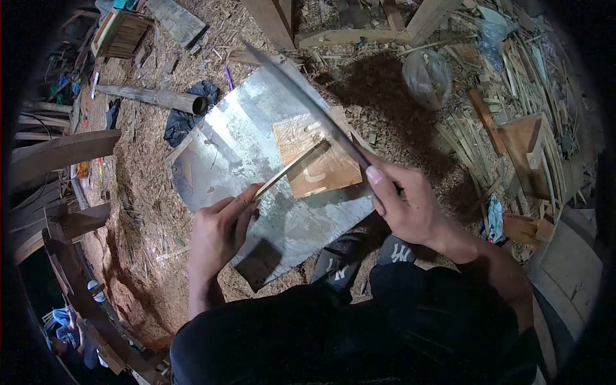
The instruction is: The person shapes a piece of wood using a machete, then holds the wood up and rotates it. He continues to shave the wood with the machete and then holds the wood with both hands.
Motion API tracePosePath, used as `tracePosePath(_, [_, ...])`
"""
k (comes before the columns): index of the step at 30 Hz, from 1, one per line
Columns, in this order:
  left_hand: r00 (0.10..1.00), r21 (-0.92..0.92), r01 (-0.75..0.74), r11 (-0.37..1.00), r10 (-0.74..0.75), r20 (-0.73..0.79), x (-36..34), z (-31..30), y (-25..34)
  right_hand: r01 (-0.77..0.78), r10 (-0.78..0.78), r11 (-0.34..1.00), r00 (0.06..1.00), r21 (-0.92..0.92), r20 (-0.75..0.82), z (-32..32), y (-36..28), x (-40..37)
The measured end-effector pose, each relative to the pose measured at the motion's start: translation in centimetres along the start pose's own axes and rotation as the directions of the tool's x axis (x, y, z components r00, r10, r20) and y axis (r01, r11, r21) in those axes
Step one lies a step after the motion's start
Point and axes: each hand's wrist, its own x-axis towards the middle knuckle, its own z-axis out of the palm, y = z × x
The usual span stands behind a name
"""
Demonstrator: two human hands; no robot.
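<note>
My right hand (407, 202) is closed around the grip end of a machete (301, 96), its long dark blade slanting up and to the left. My thumb lies along the blade's near end. In my left hand (224, 224), pinched between thumb and fingers, is a thin wooden stick (289, 172). The stick points up and to the right, and its far end overlaps a square wooden board (340, 176) close to the blade. That board lies on a scuffed metal sheet (237, 147) on the ground.
Wood shavings (147, 218) cover the ground. A thick pole (154, 97) and a black plastic bag (183, 127) lie at the left. A clear plastic bag (428, 78) and thin strips (465, 147) are at the right. Another person (70, 330) appears at lower left.
</note>
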Motion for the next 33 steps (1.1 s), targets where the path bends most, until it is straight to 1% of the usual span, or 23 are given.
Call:
tracePosePath(1, [1.0,-0.007,0.01,1.0,-0.01,-0.003,-0.1,0.1,0.0,-0.003,0.003,1.0,1.0,0.002,0.004,-0.1,-0.1,-0.1])
tracePosePath(3, [1.0,-0.011,0.002,1.0,-0.002,-0.004,-0.1,0.0,0.0,-0.099,0.097,0.994,0.994,0.036,0.057,-0.4,-0.6,-0.3])
tracePosePath(4, [1.0,-0.014,-0.015,1.0,0.015,-0.007,0.0,0.0,0.1,-0.097,0.095,0.995,0.994,0.034,0.056,-0.4,-0.6,-0.2])
tracePosePath(6, [1.0,0.003,-0.023,1.0,0.023,-0.011,0.0,0.0,0.0,-0.053,0.064,0.989,0.995,-0.135,0.079,-0.1,-0.5,0.0])
tracePosePath(8, [1.0,0.02,-0.028,0.999,0.028,-0.012,-0.1,0.1,-0.1,-0.07,0.078,0.989,0.995,-0.134,0.057,0.1,-0.2,-0.2])
tracePosePath(10, [0.999,-0.008,-0.037,0.999,0.037,-0.036,-0.1,0.3,-0.2,-0.025,0.027,0.998,0.999,-0.052,0.026,0.1,0.0,-0.2])
tracePosePath(11, [0.999,-0.009,-0.034,0.999,0.033,-0.034,-0.1,0.3,-0.1,-0.027,0.029,0.998,0.999,-0.051,0.029,-0.1,-0.3,-0.3])
tracePosePath(13, [0.999,-0.014,-0.02,1.0,0.019,-0.027,-0.1,0.3,0.0,-0.085,0.082,0.995,0.995,0.054,0.061,-0.6,-1.3,-0.4])
tracePosePath(14, [0.999,-0.013,-0.02,1.0,0.019,-0.028,-0.2,0.2,0.1,-0.084,0.081,0.995,0.995,0.054,0.061,-0.4,-0.9,-0.3])
tracePosePath(16, [1.0,0.06,-0.009,0.998,0.009,0.0,-0.1,0.0,0.2,-0.004,0.011,0.992,0.998,-0.127,0.054,0.1,-0.6,0.4])
tracePosePath(17, [1.0,0.062,-0.014,0.998,0.014,-0.003,-0.1,0.0,0.1,-0.178,0.197,0.975,0.97,-0.136,0.142,-0.5,-1.6,0.3])
tracePosePath(18, [0.999,0.053,-0.029,0.998,0.03,-0.022,-0.1,0.2,-0.1,-0.175,0.194,0.975,0.971,-0.137,0.139,-0.5,-1.5,0.3])
tracePosePath(20, [0.999,0.042,-0.039,0.998,0.04,-0.031,-0.2,0.4,-0.3,-0.098,0.1,0.994,0.994,-0.051,0.054,-0.1,-1.0,0.0])
tracePosePath(21, [0.999,0.03,-0.035,0.999,0.036,-0.028,-0.3,0.4,-0.4,-0.101,0.104,0.994,0.993,-0.051,0.057,0.0,-0.8,0.0])
tracePosePath(23, [0.999,0.016,-0.025,1.0,0.025,-0.024,-0.5,0.4,-0.4,0.098,-0.096,0.993,0.995,0.065,-0.035,0.2,-0.4,-0.2])
tracePosePath(24, [0.999,0.033,-0.03,0.999,0.031,-0.018,-0.4,0.3,-0.2,0.099,-0.097,0.993,0.995,0.065,-0.033,0.3,-0.3,-0.1])
tracePosePath(26, [0.999,0.05,-0.044,0.998,0.045,-0.016,-0.1,0.0,-0.1,-0.062,0.069,0.988,0.996,-0.144,0.05,0.2,-0.3,0.1])
tracePosePath(27, [0.999,0.052,-0.048,0.997,0.049,-0.019,-0.2,0.1,-0.2,-0.092,0.102,0.988,0.992,-0.128,0.08,-0.1,-0.7,0.0])
tracePosePath(29, [0.999,0.054,-0.05,0.997,0.051,-0.017,-0.2,0.3,-0.3,-0.076,0.082,0.992,0.995,-0.099,0.057,0.0,-0.7,0.0])
tracePosePath(31, [0.997,0.024,-0.058,0.998,0.059,-0.053,-0.3,0.6,-0.4,-0.065,0.068,0.996,0.997,-0.067,0.041,0.1,-0.5,0.0])
tracePosePath(33, [0.999,0.035,-0.041,0.999,0.042,-0.033,-0.3,0.6,-0.3,0.099,-0.098,0.994,0.995,0.051,-0.032,0.2,-0.3,-0.2])
